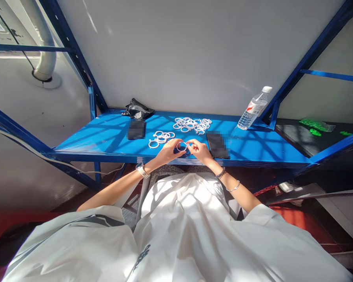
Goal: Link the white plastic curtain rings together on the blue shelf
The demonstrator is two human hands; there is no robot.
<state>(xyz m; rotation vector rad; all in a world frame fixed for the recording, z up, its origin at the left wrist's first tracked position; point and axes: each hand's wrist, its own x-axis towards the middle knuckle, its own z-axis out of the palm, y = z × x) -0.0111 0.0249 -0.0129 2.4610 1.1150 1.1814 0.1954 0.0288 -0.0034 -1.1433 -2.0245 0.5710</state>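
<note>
A white plastic ring (181,149) is held between my two hands at the front edge of the blue table. My left hand (171,151) has its fingers closed on the ring's left side. On its right side, the fingertips of my right hand (199,150) pinch the same ring. Just beyond my left hand lies a small group of white rings (161,137). Farther back, a larger pile of similar white rings (191,124) rests on the table. The ring's finer details are too small to make out.
The blue table (106,135) has a dark blurred flat object (137,129) on the left and another dark flat object (218,145) near my right hand. A black plastic bag (138,109) sits at the back. A water bottle (254,108) stands right. Blue metal posts (92,100) frame the table.
</note>
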